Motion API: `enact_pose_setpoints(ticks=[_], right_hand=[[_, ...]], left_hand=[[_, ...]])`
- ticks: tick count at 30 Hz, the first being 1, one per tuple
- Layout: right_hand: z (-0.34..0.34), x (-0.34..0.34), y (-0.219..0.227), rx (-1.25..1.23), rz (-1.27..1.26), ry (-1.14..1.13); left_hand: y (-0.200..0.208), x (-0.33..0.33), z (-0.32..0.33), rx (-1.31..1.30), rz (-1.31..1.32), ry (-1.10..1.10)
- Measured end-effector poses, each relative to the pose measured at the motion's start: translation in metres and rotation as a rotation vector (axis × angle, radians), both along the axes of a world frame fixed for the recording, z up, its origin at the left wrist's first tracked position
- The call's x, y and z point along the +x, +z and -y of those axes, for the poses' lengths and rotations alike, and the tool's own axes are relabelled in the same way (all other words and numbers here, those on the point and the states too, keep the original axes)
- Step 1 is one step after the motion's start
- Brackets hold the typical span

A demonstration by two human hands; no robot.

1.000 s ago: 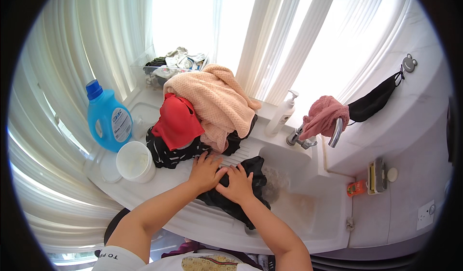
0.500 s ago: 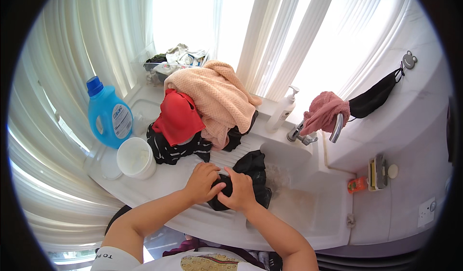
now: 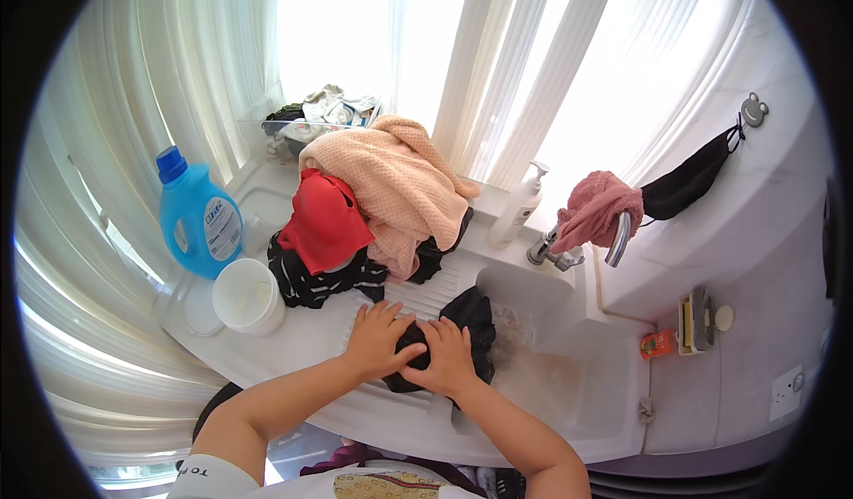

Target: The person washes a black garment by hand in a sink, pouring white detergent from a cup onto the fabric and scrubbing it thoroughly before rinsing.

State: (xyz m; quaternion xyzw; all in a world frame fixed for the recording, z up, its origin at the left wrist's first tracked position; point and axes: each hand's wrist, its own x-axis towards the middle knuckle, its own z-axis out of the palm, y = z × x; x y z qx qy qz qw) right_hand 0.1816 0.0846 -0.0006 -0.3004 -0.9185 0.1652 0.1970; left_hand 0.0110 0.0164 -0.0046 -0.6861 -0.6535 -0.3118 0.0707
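A wet black garment [image 3: 473, 321] lies bunched over the ribbed washboard [image 3: 426, 295], its right part hanging toward the sink basin. My left hand [image 3: 378, 343] grips its left end, fingers over the far side and thumb pointing right. Close beside it, my right hand [image 3: 451, 357] holds the middle of the same garment, fingers curled over it. The two thumbs nearly meet on the dark cloth, and the palms hide part of it.
Cloudy water lies in the basin [image 3: 595, 392]. Behind are a red bra [image 3: 329, 219], peach towel [image 3: 382, 166] and striped black cloth [image 3: 298, 277]. A blue detergent bottle [image 3: 197, 219] and white tub [image 3: 247, 296] stand left; a pump bottle [image 3: 518, 206] and faucet [image 3: 619, 237] stand right.
My fingers have spread and flattened over the black garment, with the two hands lower on it. A pale bit between my fingertips no longer shows. The surrounding things stay in place.
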Motion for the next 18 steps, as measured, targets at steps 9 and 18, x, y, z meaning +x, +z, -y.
enact_pose_setpoints(ticks=[9,18], right_hand=[[-0.026,0.000,-0.006,0.106,-0.159,0.017],[-0.045,0.066,-0.003,-0.401,-0.381,0.083]], left_hand=[[-0.020,-0.003,-0.029,-0.089,0.293,-0.122],[0.032,0.024,-0.020,-0.598,0.296,-0.103]])
